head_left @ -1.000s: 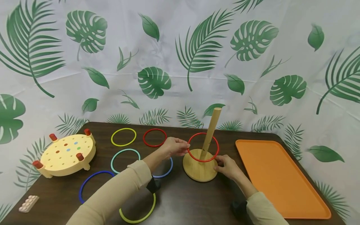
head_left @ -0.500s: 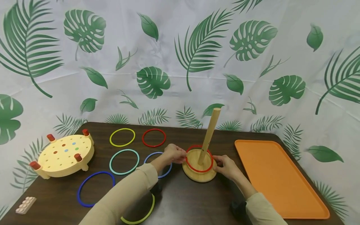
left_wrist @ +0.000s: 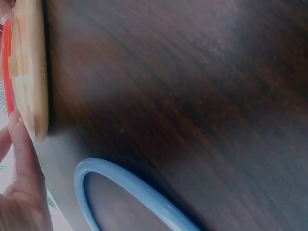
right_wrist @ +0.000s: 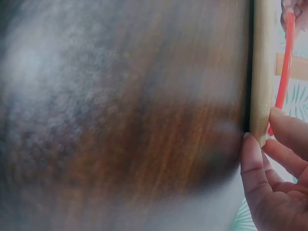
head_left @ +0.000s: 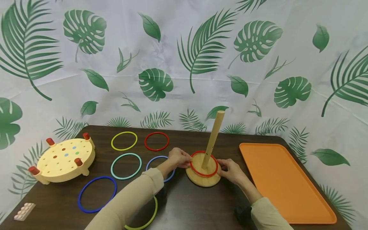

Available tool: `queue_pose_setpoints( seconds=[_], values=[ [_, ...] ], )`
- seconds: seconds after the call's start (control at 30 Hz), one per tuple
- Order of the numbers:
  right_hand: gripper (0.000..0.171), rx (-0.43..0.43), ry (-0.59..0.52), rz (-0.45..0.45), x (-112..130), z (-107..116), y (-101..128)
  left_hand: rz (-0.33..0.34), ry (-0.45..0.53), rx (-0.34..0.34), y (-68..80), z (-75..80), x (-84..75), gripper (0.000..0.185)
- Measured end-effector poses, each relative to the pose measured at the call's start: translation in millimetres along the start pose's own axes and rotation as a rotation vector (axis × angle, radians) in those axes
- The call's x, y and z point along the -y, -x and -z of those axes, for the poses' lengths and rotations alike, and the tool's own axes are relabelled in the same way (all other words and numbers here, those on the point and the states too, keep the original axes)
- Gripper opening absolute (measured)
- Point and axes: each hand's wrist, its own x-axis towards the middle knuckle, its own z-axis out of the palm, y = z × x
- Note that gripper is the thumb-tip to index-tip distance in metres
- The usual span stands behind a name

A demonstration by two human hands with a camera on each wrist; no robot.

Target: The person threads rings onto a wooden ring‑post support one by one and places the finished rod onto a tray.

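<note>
A red ring (head_left: 204, 176) lies on the round wooden base (head_left: 202, 182) around its tilted wooden peg (head_left: 214, 137). My left hand (head_left: 179, 158) pinches the ring's left edge; in the left wrist view a fingertip (left_wrist: 14, 122) sits against the ring (left_wrist: 6, 62) at the base's rim (left_wrist: 33, 72). My right hand (head_left: 230, 169) grips the base's right rim. In the right wrist view the thumb (right_wrist: 252, 168) presses the rim (right_wrist: 262, 62) and a finger lies over the ring's (right_wrist: 287, 57) end.
On the dark table (head_left: 184, 204) lie a yellow ring (head_left: 124, 149), another red ring (head_left: 156, 150), a teal ring (head_left: 111, 166), a dark blue ring (head_left: 78, 196), a light blue ring (left_wrist: 125, 183) and a yellow-green ring (head_left: 149, 217). A yellow pegboard (head_left: 64, 159) stands left, an orange tray (head_left: 276, 179) right.
The red ring has come down the peg from a tilted, raised position to lie flat on the base. My left hand sank with it; my right hand stayed at the rim.
</note>
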Motion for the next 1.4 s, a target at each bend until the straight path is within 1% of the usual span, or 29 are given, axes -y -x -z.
queue_pose_setpoints(
  seconds=[0.2, 0.3, 0.47, 0.6, 0.7, 0.8, 0.87, 0.97, 1.03, 1.17, 1.4],
  values=[
    [0.041, -0.001, 0.007, -0.001, 1, -1, 0, -0.042, -0.007, -0.009, 1.2, 1.3, 1.6, 0.009],
    [0.042, 0.002, 0.002, -0.020, 2, -2, 0, -0.063, -0.010, -0.008, 2.3, 2.0, 2.8, 0.009],
    [0.043, 0.017, -0.002, -0.052, 4, -2, 2, -0.070, -0.024, -0.002, 4.1, 4.8, 3.7, 0.008],
    [0.043, 0.012, 0.005, -0.053, 4, -3, 2, -0.082, -0.030, 0.025, 10.8, 10.5, 0.6, 0.010],
    [0.043, 0.008, 0.009, -0.042, 3, -3, 2, -0.096, -0.057, 0.062, 15.3, 17.9, -1.7, 0.013],
    [0.043, 0.009, 0.012, -0.037, 2, -3, 1, -0.113, -0.088, 0.133, 19.0, 29.9, -2.9, 0.015],
    [0.043, 0.011, 0.015, -0.035, 2, -2, 1, -0.126, -0.108, 0.202, 22.9, 40.8, -3.0, 0.016],
    [0.044, 0.013, 0.018, -0.032, 2, -1, 0, -0.140, -0.171, 0.298, 31.8, 59.7, -2.2, 0.017],
    [0.044, 0.016, 0.019, -0.031, 2, 0, 0, -0.145, -0.221, 0.339, 38.2, 72.3, -0.5, 0.018],
    [0.044, 0.018, 0.013, -0.050, 3, 1, 1, -0.151, -0.294, 0.374, 49.3, 94.1, 5.3, 0.017],
    [0.044, 0.022, 0.021, -0.053, 3, -1, 2, -0.145, -0.316, 0.422, 63.9, 122.5, 21.1, 0.018]
  ],
)
